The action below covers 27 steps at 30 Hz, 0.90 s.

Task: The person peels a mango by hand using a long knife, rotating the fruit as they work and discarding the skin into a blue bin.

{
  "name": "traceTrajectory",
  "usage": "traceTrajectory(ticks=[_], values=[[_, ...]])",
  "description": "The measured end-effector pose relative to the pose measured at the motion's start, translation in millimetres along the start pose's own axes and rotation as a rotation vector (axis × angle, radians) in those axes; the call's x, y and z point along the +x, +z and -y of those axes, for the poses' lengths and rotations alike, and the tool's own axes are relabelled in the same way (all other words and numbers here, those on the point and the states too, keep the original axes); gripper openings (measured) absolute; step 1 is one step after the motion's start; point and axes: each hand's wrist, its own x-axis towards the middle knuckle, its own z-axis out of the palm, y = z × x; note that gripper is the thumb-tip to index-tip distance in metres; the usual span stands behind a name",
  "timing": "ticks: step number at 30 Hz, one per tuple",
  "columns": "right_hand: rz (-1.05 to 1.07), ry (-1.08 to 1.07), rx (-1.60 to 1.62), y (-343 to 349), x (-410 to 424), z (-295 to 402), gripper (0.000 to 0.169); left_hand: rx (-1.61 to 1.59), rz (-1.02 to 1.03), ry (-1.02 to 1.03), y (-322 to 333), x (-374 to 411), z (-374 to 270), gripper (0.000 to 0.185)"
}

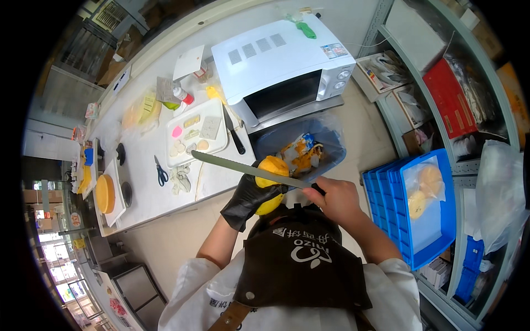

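Observation:
My left hand [247,201], in a black glove, grips a yellow fruit [271,165] that looks like a mango. The fruit's lower part shows below the gloved fingers. In my bare right hand [337,198] is the dark handle of a long serrated knife [232,164]. Its blade points left and crosses in front of the fruit; whether it touches the skin I cannot tell. Just beyond both hands stands a blue waste bin [337,155] lined with a clear bag. Orange-yellow scraps [304,155] and wrappers lie inside it.
Left of the bin, a white table [145,194] carries a white tray [221,142] of small pieces, a black-handled knife [236,138], scissors [161,171], a crumpled cloth [181,180] and a round yellow cake [105,193]. A microwave [277,62] stands behind. Stacked blue crates [447,223] and shelving [459,167] flank my right.

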Motion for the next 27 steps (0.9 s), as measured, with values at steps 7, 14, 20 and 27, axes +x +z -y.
traceTrajectory(ticks=[7, 14, 20, 27], values=[[0.012, 0.064, -0.001, 5.5, 1.9, 4.7, 0.047, 0.129, -0.029, 0.012, 16.6, 2.8, 8.5, 0.053], [-0.017, 0.119, -0.001, 16.3, -23.9, -36.1, 0.046, 0.115, -0.044, 0.034, 7.6, 5.5, 15.7, 0.044], [-0.026, 0.116, -0.008, 21.1, 1.2, -16.8, 0.045, -0.014, 0.017, -0.047, 21.1, 5.9, 11.4, 0.044], [-0.002, 0.147, -0.013, 27.9, -8.9, -38.5, 0.047, -0.091, -0.116, -0.097, 19.9, 4.4, 19.7, 0.049]])
